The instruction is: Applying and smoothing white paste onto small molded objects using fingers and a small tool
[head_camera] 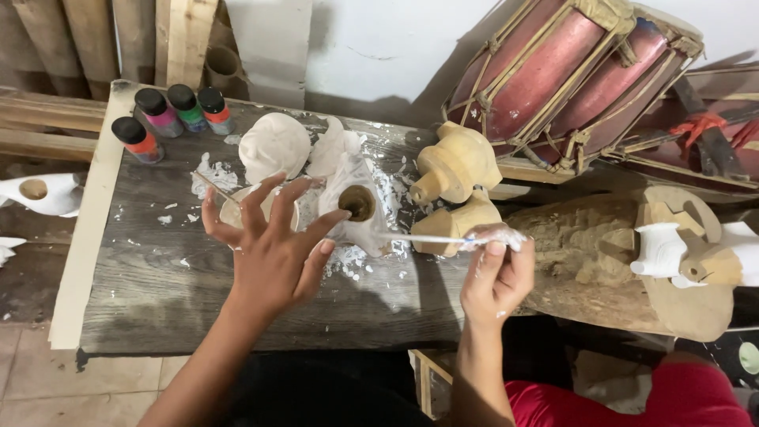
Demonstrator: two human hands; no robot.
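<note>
The right hand (496, 273) pinches a thin brush (423, 238), its long axis pointing toward nine o'clock at the white-painted figure (356, 207). The left hand (273, 245), fingers spread, hovers over a small bowl (237, 209), nearer.

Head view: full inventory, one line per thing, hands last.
paint bottles: 4, black caps, table's far left corner
white-painted figures: 2, table centre
bowl: 1, pale, under left fingers
bare wood figures: 2, tan, table's right edge
drums: 2, red, roped, top right
carved log: 1, brown, right
table: 1, dark wood, white-spattered
left hand: spread open over bowl, holding nothing
right hand: pinching thin white brush
</note>
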